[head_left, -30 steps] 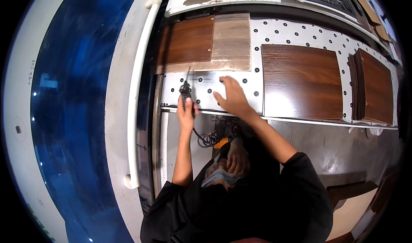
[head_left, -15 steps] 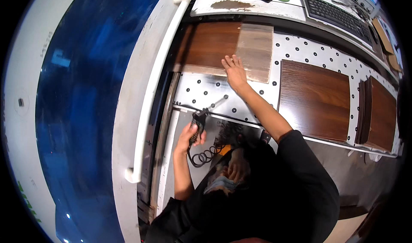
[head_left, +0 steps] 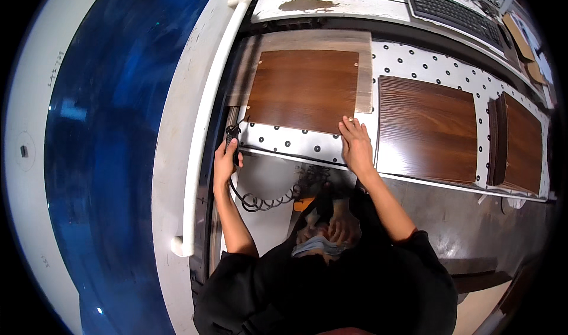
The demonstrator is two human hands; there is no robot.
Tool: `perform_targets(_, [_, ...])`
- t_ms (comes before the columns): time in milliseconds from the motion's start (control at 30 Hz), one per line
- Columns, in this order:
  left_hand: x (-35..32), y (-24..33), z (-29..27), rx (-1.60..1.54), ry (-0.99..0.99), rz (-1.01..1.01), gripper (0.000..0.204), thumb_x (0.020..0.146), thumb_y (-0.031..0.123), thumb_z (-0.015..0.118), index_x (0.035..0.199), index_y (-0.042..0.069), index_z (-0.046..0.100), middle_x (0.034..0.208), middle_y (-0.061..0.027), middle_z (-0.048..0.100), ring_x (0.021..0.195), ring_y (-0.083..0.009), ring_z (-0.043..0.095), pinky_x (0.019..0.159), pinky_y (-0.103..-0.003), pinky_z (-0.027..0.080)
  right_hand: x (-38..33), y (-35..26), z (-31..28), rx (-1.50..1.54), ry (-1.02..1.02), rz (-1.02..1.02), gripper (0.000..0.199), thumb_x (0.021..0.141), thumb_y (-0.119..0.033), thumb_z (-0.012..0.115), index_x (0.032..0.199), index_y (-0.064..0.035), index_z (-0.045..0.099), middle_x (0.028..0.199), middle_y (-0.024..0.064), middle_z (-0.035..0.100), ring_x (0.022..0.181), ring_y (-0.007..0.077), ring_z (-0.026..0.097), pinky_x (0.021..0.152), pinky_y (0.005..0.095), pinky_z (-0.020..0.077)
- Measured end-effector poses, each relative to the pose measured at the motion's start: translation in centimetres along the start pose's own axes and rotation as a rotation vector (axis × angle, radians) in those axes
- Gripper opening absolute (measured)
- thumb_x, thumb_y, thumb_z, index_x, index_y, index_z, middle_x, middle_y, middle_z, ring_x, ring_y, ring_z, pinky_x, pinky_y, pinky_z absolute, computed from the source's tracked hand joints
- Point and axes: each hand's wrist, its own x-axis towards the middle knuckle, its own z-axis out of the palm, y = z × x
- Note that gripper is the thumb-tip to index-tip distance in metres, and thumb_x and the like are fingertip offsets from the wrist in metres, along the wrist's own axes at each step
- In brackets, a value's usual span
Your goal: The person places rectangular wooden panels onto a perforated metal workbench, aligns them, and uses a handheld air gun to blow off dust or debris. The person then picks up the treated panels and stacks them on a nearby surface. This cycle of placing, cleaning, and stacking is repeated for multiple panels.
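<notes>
Between rail point(head_left: 203, 128) and dark panel point(head_left: 427, 129), left hand point(head_left: 223, 167) round black tool point(head_left: 232, 133), right hand point(head_left: 358, 147) spread on board point(head_left: 305, 89)

A workshop: wood-grain panels point(head_left: 305, 89), black-dotted white worktable point(head_left: 390, 64), nearby keyboard point(head_left: 452, 16).

The left hand point(head_left: 224, 162) grips a black air gun point(head_left: 233, 138), the right hand point(head_left: 358, 147) touching a brown panel point(head_left: 305, 89)

Small dark characters point(head_left: 55, 68) mark the pale casing point(head_left: 29, 107) at far left, too small to read.
</notes>
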Motion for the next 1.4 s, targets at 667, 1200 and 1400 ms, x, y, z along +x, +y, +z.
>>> perform_targets(667, [4.5,6.3,12.5,-0.177,-0.895,0.024,0.039,0.102,0.046,0.053,0.094,0.007,0.051,0.065,-0.0071,0.062,0.038,-0.0055,0.044,0.032,-0.020,0.028,-0.6,0.5,0.5,0.048,0.075,0.078,0.057,0.090,-0.016,0.062,0.140,0.0054,0.047,0.147,0.0296,0.045,0.143,0.0489,0.030,0.121,0.0562,0.0165])
perform_targets(1200, [-15.5,-0.8,-4.3,0.354,1.180,0.359,0.051,0.099,0.026,0.063,0.131,-0.011,0.049,0.115,-0.0158,0.065,0.103,-0.0241,0.060,0.093,-0.034,0.048,-1.3,-1.2,-0.6,0.010,-0.054,0.197,0.086,0.083,-0.015,0.069,0.148,0.0166,0.022,0.150,0.0380,0.030,0.145,0.0535,0.018,0.121,0.0554,0.0115])
perform_targets(1400, [-17.1,-2.3,-1.8,0.560,1.576,0.510,0.070,0.097,0.040,0.065,0.146,-0.003,0.038,0.142,-0.0220,0.044,0.134,-0.0321,0.041,0.113,-0.047,0.033,-2.4,-1.4,-0.6,-0.049,-0.135,0.235,0.088,0.083,-0.020,0.070,0.148,0.0175,0.023,0.158,0.0394,0.011,0.149,0.0517,0.006,0.122,0.0558,0.0061])
